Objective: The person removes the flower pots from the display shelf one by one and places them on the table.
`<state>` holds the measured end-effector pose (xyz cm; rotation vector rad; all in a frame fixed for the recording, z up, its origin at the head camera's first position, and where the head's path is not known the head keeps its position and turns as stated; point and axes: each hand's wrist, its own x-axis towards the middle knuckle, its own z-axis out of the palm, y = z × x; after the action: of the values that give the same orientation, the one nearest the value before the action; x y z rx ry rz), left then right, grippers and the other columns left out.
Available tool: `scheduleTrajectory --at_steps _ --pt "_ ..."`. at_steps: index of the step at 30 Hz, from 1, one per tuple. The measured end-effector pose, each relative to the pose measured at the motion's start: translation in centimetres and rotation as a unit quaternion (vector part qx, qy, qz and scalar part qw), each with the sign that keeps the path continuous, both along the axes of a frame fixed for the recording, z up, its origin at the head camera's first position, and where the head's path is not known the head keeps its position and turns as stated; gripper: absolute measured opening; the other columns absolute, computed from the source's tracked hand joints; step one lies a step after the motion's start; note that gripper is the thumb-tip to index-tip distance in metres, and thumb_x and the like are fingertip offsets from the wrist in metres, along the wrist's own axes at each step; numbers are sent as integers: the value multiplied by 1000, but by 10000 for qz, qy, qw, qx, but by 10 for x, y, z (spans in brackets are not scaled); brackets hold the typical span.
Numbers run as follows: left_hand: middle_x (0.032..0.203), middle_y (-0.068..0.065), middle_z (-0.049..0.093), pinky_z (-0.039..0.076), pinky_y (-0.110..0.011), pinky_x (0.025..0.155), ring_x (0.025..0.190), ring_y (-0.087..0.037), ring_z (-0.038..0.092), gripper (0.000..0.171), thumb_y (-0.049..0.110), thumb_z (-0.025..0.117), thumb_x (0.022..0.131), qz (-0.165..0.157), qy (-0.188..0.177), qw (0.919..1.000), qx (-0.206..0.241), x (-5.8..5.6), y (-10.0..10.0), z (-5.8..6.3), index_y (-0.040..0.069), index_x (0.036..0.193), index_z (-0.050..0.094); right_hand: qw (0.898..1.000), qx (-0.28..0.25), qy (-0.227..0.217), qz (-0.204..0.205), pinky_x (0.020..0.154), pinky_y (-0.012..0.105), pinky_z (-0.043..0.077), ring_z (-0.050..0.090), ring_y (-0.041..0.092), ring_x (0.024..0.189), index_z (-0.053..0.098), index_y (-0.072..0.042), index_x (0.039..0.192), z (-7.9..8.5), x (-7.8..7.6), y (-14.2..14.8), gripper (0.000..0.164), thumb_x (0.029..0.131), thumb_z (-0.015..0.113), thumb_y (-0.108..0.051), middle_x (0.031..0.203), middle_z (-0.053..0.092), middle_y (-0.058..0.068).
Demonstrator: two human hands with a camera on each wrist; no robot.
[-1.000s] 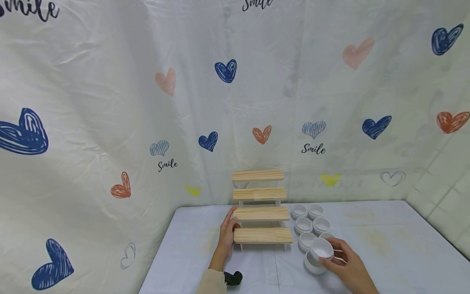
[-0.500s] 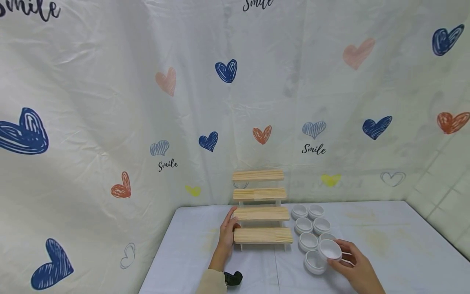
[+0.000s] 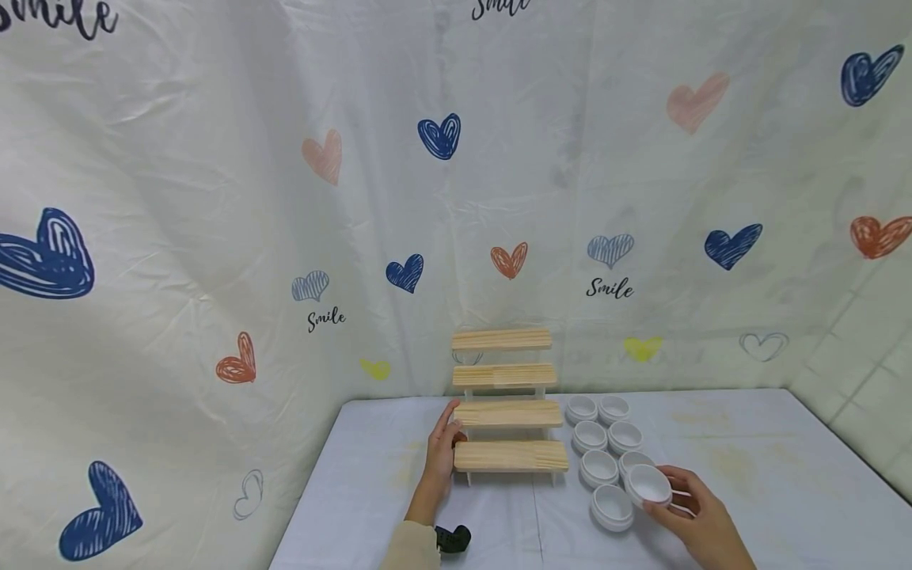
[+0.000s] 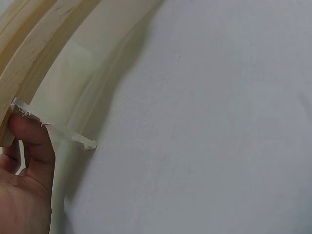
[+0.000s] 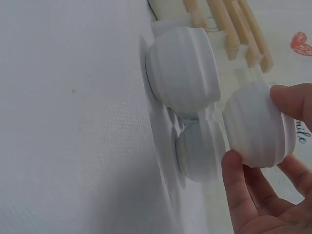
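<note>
A small white bowl [image 3: 648,486] is pinched between the thumb and fingers of my right hand [image 3: 697,513]. In the right wrist view this bowl [image 5: 256,124] is held up off the table, beside other white bowls. At the left side of a tiered wooden stand [image 3: 509,457], my left hand [image 3: 440,455] grips the edge by the lower shelves. The left wrist view has the thumb [image 4: 34,136] bent under a wooden shelf [image 4: 36,53], beside a pale support; the other fingers are partly hidden.
Several white bowls stand in two columns right of the stand, the nearest bowl [image 3: 612,507] at the front left. A white cloth covers the table [image 3: 769,491]. Behind it hangs a curtain [image 3: 541,182] with hearts. A black object [image 3: 453,540] is by the left wrist.
My right hand has moved the held bowl to the right, from over the front left bowl to in front of the right column. The left hand and the stand have stayed put.
</note>
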<state>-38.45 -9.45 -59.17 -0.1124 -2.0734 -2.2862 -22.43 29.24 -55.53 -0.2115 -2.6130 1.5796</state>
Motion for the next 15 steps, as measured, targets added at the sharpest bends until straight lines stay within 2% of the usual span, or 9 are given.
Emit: scheduleTrajectory --at_steps 7,15 --pt "111 -12 59 45 -31 83 88 -14 53 50 33 53 104 25 16 10000 -60 0 0 0 28 154 48 9994 13 -352 -3 82 12 51 56 -8 95 37 -2 150 0 -2 4 86 87 81 -40 146 50 25" --pt "110 -24 58 45 -31 85 86 -14 54 49 33 53 104 26 64 10000 -62 1 0 0 29 153 50 9987 99 -490 21 81 14 51 59 -2 99 37 -2 150 4 -2 6 86 87 80 -42 146 50 27"
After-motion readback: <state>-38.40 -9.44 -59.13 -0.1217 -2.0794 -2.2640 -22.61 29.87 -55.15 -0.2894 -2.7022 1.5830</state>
